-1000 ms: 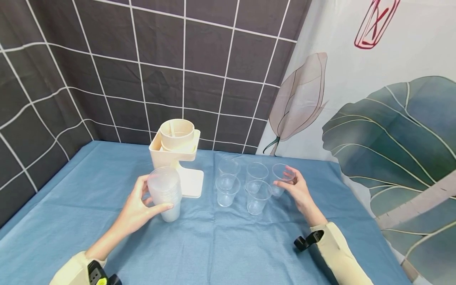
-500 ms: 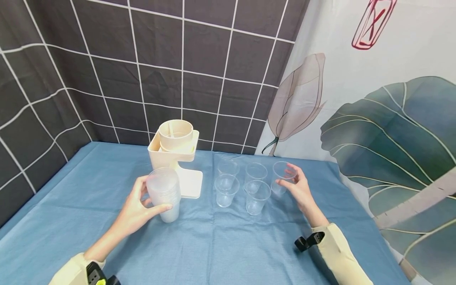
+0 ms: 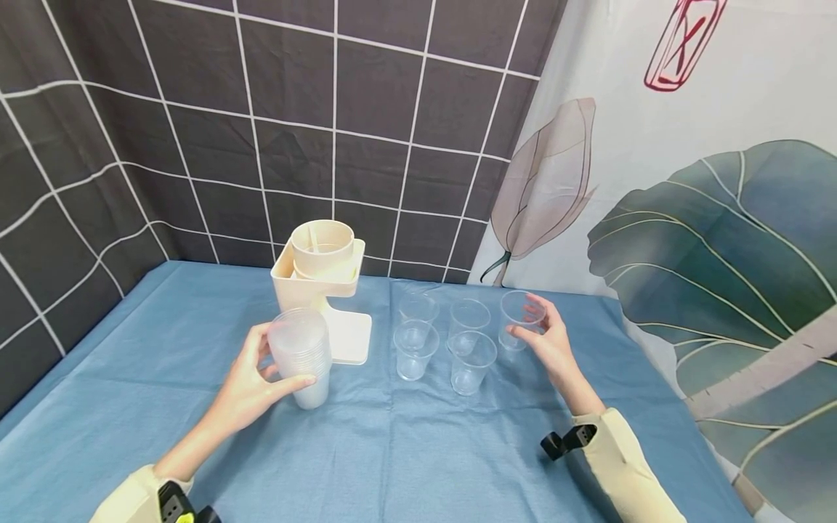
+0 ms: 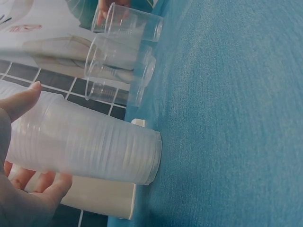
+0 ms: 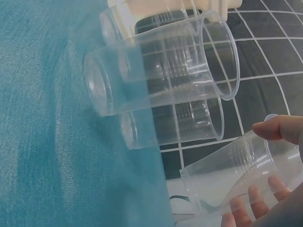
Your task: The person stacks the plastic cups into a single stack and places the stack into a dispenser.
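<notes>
My left hand grips a tall stack of nested clear plastic cups, thumb on the near side and fingers behind. In the left wrist view the stack's base is at the blue cloth; whether it touches cannot be told. At the right end of the cup group, my right hand holds a single clear plastic cup between thumb and fingers, near its rim. The right wrist view shows this cup tilted relative to its neighbours. Several more cups stand upright in two rows between my hands.
A cream stand with a tray-like top and a round cup-shaped holder is behind the stack. Blue cloth covers the table. A dark gridded curtain and a white leaf-print curtain hang behind.
My right hand has shifted slightly away from me and to the right, its cup moving with it, rim now higher in view. The left hand and its stack stay put.
</notes>
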### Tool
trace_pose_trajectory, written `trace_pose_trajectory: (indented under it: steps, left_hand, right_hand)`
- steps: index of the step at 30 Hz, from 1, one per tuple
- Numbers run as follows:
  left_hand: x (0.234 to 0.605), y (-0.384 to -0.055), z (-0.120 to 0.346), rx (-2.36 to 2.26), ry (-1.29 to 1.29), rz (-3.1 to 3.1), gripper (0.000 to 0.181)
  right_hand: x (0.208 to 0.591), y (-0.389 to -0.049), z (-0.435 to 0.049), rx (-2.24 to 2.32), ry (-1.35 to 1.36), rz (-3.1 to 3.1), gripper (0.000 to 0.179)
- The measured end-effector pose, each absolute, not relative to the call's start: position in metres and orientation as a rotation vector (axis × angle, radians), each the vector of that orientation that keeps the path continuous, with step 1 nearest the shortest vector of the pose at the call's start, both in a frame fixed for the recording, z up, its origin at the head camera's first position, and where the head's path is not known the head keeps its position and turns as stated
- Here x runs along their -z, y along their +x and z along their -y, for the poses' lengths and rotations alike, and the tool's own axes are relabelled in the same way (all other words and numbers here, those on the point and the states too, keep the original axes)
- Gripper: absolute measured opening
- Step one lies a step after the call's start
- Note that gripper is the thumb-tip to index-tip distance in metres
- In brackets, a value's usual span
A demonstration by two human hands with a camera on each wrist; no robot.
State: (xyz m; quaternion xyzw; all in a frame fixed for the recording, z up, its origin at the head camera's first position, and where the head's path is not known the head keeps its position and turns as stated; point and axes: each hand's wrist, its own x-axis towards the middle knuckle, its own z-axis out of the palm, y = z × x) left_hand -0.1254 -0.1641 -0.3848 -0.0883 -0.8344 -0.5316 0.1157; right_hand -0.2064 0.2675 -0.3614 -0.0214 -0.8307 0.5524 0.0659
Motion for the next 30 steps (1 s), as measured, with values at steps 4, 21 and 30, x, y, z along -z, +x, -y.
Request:
trace_pose_trajectory:
  steps: [4, 21, 30]
  left_hand:
    - [0.385, -0.125, 0.164, 1.574, -0.254, 2.446, 0.081]
    - [0.384, -0.126, 0.165, 1.599, -0.256, 2.442, 0.08]
    - [0.384, -0.126, 0.164, 1.597, -0.257, 2.445, 0.08]
  right_hand:
    - [0.359, -0.206, -0.265, -1.654, -0.05, 2.472, 0.076]
    - [0.351, -0.205, -0.253, -1.532, 0.031, 2.389, 0.071]
    - [0.343, -0.202, -0.243, -1.522, 0.073, 2.349, 0.071]
